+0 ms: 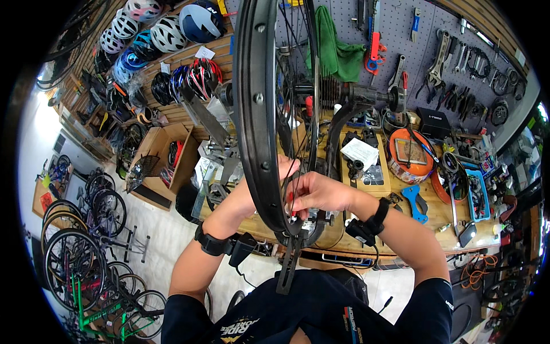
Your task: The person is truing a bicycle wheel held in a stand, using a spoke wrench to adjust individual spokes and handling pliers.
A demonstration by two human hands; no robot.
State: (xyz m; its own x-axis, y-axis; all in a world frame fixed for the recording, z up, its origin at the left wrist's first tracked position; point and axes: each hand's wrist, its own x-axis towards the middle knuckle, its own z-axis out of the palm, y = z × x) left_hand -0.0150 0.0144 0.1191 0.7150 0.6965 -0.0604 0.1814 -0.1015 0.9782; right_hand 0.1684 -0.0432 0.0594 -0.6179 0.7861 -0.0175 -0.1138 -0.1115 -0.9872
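A bicycle wheel stands upright in front of me, its black rim (255,86) edge-on and its spokes running to a hub with a cassette (331,87). A dark truing stand (342,123) carries it. My left hand (286,166) reaches behind the rim from the left; only some fingertips show beside the spokes, and the rest is hidden. On the rim's right side, close to its lower part, my right hand (318,192) is closed in a pinch by the spokes. A small red piece (294,215) shows just below those fingers; what they hold is too hidden to name.
The wooden bench (366,215) carries an orange round tray (409,155), a blue-handled tool (413,203), a blue bin (477,195) and a cardboard box lid (375,184). Tools and a green cloth (338,51) hang on the pegboard. Helmets (169,33) and bicycles (74,269) are at left.
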